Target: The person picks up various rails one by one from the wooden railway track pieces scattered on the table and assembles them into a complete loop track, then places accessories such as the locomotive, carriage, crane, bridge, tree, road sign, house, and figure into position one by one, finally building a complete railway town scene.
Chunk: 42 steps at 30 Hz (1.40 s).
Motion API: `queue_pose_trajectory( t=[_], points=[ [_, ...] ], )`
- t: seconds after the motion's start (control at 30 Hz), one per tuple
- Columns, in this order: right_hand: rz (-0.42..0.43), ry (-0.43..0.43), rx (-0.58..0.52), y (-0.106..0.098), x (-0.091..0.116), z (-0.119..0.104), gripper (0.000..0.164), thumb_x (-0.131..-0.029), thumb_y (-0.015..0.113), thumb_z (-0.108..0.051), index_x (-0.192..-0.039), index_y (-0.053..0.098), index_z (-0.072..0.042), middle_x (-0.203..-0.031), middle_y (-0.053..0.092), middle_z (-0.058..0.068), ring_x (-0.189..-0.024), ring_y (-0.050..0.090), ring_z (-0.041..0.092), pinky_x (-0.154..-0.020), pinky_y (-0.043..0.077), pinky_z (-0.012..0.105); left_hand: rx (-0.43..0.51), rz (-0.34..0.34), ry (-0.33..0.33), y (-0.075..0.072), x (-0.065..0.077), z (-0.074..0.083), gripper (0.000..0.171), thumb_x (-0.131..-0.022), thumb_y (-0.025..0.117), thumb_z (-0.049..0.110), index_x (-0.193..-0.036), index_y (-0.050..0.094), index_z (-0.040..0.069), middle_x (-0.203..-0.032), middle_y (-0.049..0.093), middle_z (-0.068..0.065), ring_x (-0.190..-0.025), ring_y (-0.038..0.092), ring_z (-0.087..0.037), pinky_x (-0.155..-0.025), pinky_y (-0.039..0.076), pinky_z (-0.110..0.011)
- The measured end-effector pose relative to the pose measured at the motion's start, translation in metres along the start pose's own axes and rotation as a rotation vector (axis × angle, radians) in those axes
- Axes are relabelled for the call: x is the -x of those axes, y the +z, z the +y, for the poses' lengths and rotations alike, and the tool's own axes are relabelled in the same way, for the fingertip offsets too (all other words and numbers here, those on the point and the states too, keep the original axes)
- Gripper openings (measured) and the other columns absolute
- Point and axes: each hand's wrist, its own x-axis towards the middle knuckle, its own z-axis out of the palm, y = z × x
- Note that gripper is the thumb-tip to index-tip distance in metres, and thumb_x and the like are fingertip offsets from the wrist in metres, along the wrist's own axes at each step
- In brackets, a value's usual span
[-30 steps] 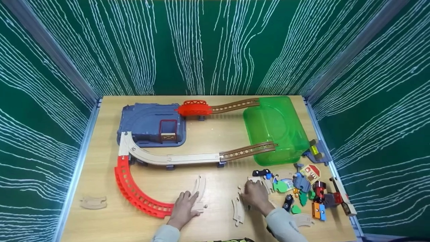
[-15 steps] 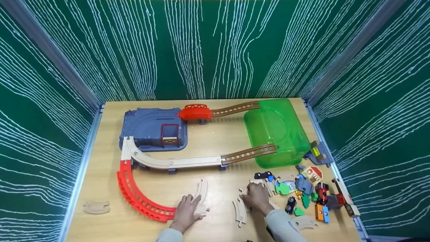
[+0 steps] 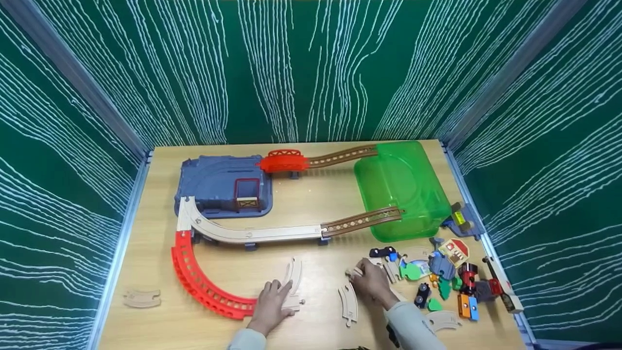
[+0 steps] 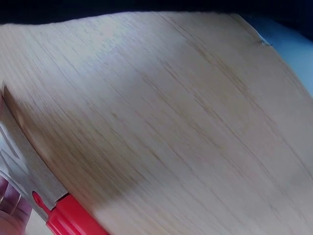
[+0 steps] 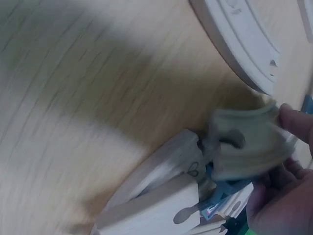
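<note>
My left hand [image 3: 270, 304] holds a forked wooden track piece [image 3: 294, 279] at the free end of the red curved track [image 3: 214, 294]. The left wrist view shows this wooden track [image 4: 29, 164] meeting the red piece [image 4: 73, 218], with fingers along its far side. My right hand [image 3: 374, 284] pinches a short wooden track piece, seen blurred in the right wrist view as a short track piece [image 5: 249, 142] lifted above other pieces. Just left of that hand lies a curved wooden track [image 3: 348, 304]. Part of the forked piece is hidden under my left hand.
Joined track links a grey-blue base [image 3: 218, 187], a red bridge [image 3: 284, 160] and a green bin [image 3: 403, 189]. Toy pieces crowd the right side, including a black engine [image 3: 422, 294] and a house block [image 3: 455, 251]. One wooden track [image 3: 142, 299] lies far left.
My right hand has picked up a short track piece from the pile and shifted slightly left. My left hand stays at the forked track. The head view has tilted slightly.
</note>
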Motion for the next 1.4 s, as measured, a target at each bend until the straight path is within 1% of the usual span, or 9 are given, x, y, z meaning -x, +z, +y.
queue_pose_trajectory(
  t=[0.17, 0.33, 0.5, 0.67, 0.8, 0.97, 1.13, 1.27, 1.4],
  points=[
    [-0.036, 0.031, -0.244, -0.007, -0.006, -0.005, 0.012, -0.078, 0.063, -0.007, -0.088, 0.057, -0.004, -0.066, 0.047, 0.002, -0.059, 0.042, 0.015, -0.053, 0.037, 0.028, 0.003, -0.014, -0.012, -0.002, -0.002, 0.000, 0.078, -0.057, 0.076, 0.040, -0.126, 0.049, 0.014, -0.099, 0.045, -0.007, -0.088, 0.040, -0.021, -0.072, 0.041, -0.035],
    [-0.029, 0.039, -0.315, -0.013, -0.012, -0.010, 0.012, -0.080, 0.061, -0.008, -0.091, 0.059, -0.003, -0.069, 0.046, 0.003, -0.062, 0.041, 0.016, -0.054, 0.036, 0.027, 0.007, -0.026, -0.018, -0.004, -0.003, 0.001, 0.078, -0.058, 0.076, 0.040, -0.126, 0.049, 0.014, -0.099, 0.044, -0.007, -0.087, 0.040, -0.021, -0.071, 0.041, -0.035],
    [0.008, -0.004, -0.316, -0.014, -0.016, -0.010, 0.013, -0.078, 0.063, -0.005, -0.090, 0.060, 0.000, -0.070, 0.048, 0.005, -0.064, 0.043, 0.017, -0.056, 0.038, 0.027, 0.024, -0.034, -0.022, -0.005, -0.002, 0.002, 0.078, -0.058, 0.075, 0.039, -0.127, 0.048, 0.014, -0.099, 0.044, -0.008, -0.087, 0.039, -0.022, -0.071, 0.040, -0.035],
    [0.009, 0.004, -0.327, -0.011, -0.019, -0.005, 0.013, -0.078, 0.064, -0.005, -0.089, 0.060, 0.000, -0.068, 0.046, 0.004, -0.063, 0.042, 0.015, -0.055, 0.037, 0.026, 0.021, -0.042, -0.025, -0.005, -0.001, 0.002, 0.078, -0.059, 0.075, 0.040, -0.127, 0.047, 0.015, -0.101, 0.045, -0.008, -0.089, 0.040, -0.022, -0.073, 0.041, -0.036],
    [0.001, 0.030, -0.323, -0.006, -0.022, -0.001, 0.017, -0.078, 0.064, -0.008, -0.093, 0.060, 0.000, -0.072, 0.050, 0.005, -0.066, 0.045, 0.016, -0.059, 0.041, 0.028, 0.018, -0.058, -0.045, -0.005, -0.001, 0.003, 0.078, -0.060, 0.075, 0.041, -0.128, 0.046, 0.016, -0.103, 0.045, -0.008, -0.091, 0.040, -0.022, -0.074, 0.042, -0.036],
    [0.009, 0.034, -0.239, 0.002, -0.025, 0.001, 0.023, -0.077, 0.065, -0.007, -0.098, 0.061, 0.001, -0.077, 0.056, 0.007, -0.070, 0.050, 0.019, -0.064, 0.045, 0.035, 0.020, -0.070, -0.056, -0.005, -0.001, 0.004, 0.078, -0.060, 0.075, 0.040, -0.129, 0.046, 0.016, -0.102, 0.045, -0.008, -0.090, 0.040, -0.022, -0.074, 0.041, -0.036],
    [0.043, -0.028, -0.118, 0.008, -0.028, -0.001, 0.022, -0.074, 0.066, -0.006, -0.094, 0.063, 0.002, -0.078, 0.060, 0.010, -0.073, 0.055, 0.023, -0.068, 0.045, 0.040, 0.019, -0.052, -0.047, -0.005, -0.001, 0.004, 0.078, -0.060, 0.075, 0.039, -0.128, 0.046, 0.016, -0.101, 0.045, -0.007, -0.089, 0.040, -0.022, -0.074, 0.041, -0.036],
    [0.047, -0.072, -0.100, 0.009, -0.027, -0.004, 0.020, -0.074, 0.066, -0.003, -0.092, 0.062, 0.004, -0.086, 0.062, 0.016, -0.082, 0.057, 0.029, -0.073, 0.045, 0.043, 0.012, -0.039, -0.029, -0.005, -0.001, 0.004, 0.078, -0.059, 0.075, 0.040, -0.128, 0.047, 0.015, -0.100, 0.045, -0.008, -0.089, 0.040, -0.023, -0.075, 0.041, -0.036],
    [0.046, -0.085, -0.104, 0.008, -0.027, -0.005, 0.020, -0.073, 0.065, -0.001, -0.092, 0.062, 0.005, -0.087, 0.061, 0.018, -0.084, 0.057, 0.031, -0.075, 0.045, 0.043, 0.007, -0.045, -0.034, -0.004, -0.001, 0.003, 0.079, -0.059, 0.075, 0.040, -0.128, 0.047, 0.016, -0.101, 0.045, -0.008, -0.090, 0.041, -0.023, -0.075, 0.041, -0.036]
  ],
)
